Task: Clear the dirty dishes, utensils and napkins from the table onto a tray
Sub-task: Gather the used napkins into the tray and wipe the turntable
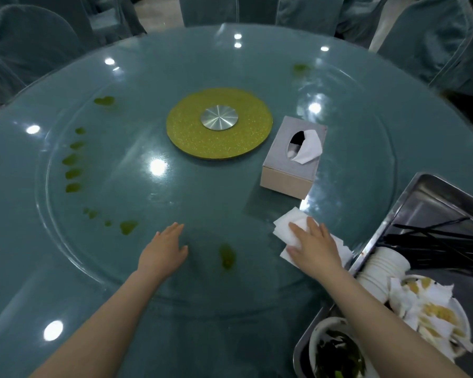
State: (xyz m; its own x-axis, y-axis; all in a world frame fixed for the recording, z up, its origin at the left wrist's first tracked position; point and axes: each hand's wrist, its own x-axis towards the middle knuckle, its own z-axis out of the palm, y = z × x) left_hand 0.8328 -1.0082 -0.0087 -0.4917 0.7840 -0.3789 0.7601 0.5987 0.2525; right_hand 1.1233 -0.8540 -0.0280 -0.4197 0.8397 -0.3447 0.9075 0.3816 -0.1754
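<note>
The right hand [313, 248] lay flat on a pile of white napkins [287, 230], fingers straight and spread, pressing them on the glass table [230, 192]. The napkins sat at the near right of the table, just beside the metal tray [410, 203]. The left hand [165, 248] rested flat on the glass too, fingers straight, holding nothing. On the tray were black chopsticks [432, 244], a stack of white cups [380, 271], dirty napkins on a plate [432, 315] and a bowl [336, 350] with dark leftovers. A tissue box [292, 159] stood near the yellow disc [219, 124] in the middle. Green spills [73, 173] dotted the glass. Blue chairs [30, 42] stood around the table.
</note>
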